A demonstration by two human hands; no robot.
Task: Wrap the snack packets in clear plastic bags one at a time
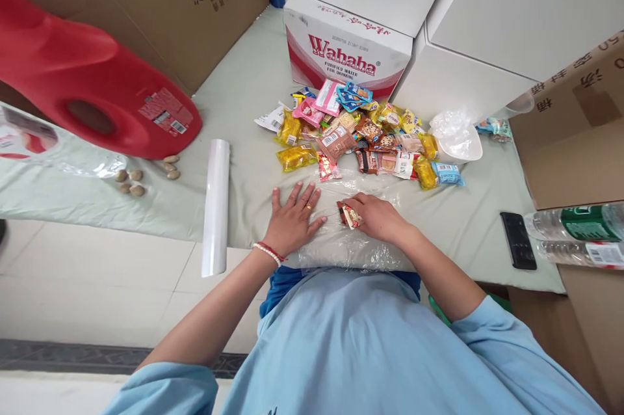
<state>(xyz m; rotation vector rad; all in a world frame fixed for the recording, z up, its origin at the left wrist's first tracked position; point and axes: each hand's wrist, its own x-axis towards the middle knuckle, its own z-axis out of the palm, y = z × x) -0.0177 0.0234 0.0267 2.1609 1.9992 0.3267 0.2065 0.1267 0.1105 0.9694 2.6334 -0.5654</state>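
My left hand (291, 222) lies flat with fingers spread on a sheet of clear plastic wrap (341, 247) at the table's front edge. On the same sheet, my right hand (383, 218) grips a small brown-and-cream wrapped snack packet (350, 214). Just beyond both hands is a heap of individually wrapped snacks, among them a pink-brown packet (336, 144), a yellow packet (296, 157) and a light blue packet (449, 174). Left of my left hand lies a white roll (216, 207), its end jutting over the table's front edge.
A red jug (97, 70) and several brown nuts or stones (136, 175) are at the left. A Wahaba-style printed water carton (346, 44) stands behind the heap. To the right are a white bowl (465, 147), a black phone (517, 240) and plastic bottles (575, 225).
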